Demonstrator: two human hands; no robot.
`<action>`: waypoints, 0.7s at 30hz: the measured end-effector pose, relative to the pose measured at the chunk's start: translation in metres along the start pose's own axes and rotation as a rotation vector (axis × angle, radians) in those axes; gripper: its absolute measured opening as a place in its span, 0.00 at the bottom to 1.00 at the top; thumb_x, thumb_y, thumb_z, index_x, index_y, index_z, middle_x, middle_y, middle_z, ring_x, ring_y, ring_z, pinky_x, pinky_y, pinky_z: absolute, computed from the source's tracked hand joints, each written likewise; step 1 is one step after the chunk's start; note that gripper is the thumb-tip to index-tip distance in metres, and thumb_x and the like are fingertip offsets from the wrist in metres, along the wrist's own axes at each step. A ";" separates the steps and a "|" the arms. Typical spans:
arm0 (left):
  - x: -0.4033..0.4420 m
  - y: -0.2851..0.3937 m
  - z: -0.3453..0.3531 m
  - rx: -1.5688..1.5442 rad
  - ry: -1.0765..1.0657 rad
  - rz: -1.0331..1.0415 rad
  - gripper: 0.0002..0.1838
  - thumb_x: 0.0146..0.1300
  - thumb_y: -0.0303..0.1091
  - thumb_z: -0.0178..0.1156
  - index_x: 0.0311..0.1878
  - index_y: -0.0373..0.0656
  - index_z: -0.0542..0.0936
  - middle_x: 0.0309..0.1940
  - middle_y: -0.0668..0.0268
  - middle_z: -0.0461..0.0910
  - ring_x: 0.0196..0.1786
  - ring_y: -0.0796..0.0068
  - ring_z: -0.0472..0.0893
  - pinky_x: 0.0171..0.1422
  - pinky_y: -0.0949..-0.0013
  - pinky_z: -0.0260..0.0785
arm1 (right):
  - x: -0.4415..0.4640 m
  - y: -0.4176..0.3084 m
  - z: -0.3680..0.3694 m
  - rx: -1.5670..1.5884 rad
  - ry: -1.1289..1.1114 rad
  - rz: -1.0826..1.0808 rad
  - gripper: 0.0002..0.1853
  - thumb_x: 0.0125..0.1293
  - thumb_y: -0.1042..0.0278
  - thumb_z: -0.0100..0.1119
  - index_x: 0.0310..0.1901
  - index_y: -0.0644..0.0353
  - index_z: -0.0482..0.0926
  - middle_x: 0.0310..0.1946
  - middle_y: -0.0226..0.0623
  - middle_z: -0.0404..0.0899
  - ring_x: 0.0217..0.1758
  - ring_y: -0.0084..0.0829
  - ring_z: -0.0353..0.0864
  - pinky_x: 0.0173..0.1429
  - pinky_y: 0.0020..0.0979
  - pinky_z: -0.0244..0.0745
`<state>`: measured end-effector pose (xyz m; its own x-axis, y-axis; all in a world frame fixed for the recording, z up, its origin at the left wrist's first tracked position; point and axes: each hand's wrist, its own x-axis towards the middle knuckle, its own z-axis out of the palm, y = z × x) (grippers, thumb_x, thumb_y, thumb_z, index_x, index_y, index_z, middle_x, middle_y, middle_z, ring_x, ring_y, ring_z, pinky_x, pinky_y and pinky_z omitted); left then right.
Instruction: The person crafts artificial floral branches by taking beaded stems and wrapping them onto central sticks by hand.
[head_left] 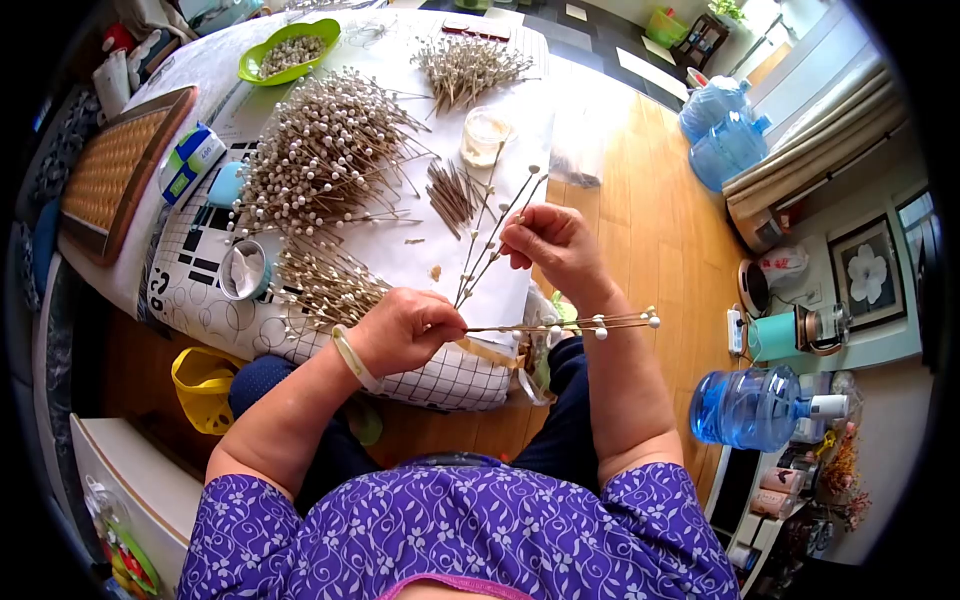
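Stem heap [315, 150] and jar [485, 140] beyond hands [552, 246]

On the cloth-covered white counter [190, 296], a round heap of white-budded brown stems [318, 155] lies between a green plastic bowl [262, 72], far, and a round pale-blue tub [245, 270], near left. To its right, thin brown sticks [453, 197] lie nearer than a round clear jar [486, 137].
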<state>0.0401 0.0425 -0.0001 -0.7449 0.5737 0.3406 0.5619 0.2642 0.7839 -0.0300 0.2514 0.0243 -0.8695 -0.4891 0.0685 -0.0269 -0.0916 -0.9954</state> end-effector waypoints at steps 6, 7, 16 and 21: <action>-0.001 0.001 0.002 0.043 0.034 0.019 0.02 0.47 0.21 0.60 0.25 0.38 0.76 0.22 0.62 0.77 0.26 0.65 0.77 0.30 0.70 0.69 | 0.005 0.006 0.007 0.097 0.058 -0.025 0.05 0.60 0.71 0.55 0.31 0.62 0.75 0.24 0.31 0.76 0.22 0.15 0.70 0.26 0.17 0.67; 0.000 0.000 0.001 0.046 0.034 0.024 0.02 0.47 0.21 0.60 0.25 0.38 0.76 0.22 0.62 0.77 0.26 0.65 0.77 0.30 0.70 0.69 | 0.004 0.004 0.010 0.128 0.070 -0.055 0.04 0.60 0.71 0.55 0.32 0.62 0.75 0.24 0.30 0.76 0.21 0.15 0.70 0.26 0.17 0.66; 0.001 0.005 0.001 0.250 -0.004 0.059 0.02 0.48 0.23 0.59 0.25 0.38 0.76 0.22 0.62 0.76 0.26 0.64 0.77 0.29 0.69 0.69 | 0.008 0.012 0.022 0.232 0.100 -0.047 0.03 0.59 0.73 0.56 0.31 0.63 0.75 0.22 0.29 0.74 0.19 0.15 0.68 0.22 0.16 0.64; -0.001 0.002 0.004 0.145 0.045 0.044 0.01 0.49 0.23 0.59 0.26 0.39 0.76 0.22 0.63 0.76 0.26 0.65 0.76 0.29 0.69 0.69 | 0.010 0.012 0.020 0.220 0.083 -0.070 0.05 0.60 0.70 0.55 0.31 0.62 0.74 0.21 0.28 0.72 0.18 0.15 0.68 0.21 0.16 0.66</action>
<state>0.0432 0.0456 -0.0014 -0.7323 0.5523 0.3983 0.6377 0.3512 0.6856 -0.0290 0.2284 0.0138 -0.9071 -0.4026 0.1225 0.0111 -0.3139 -0.9494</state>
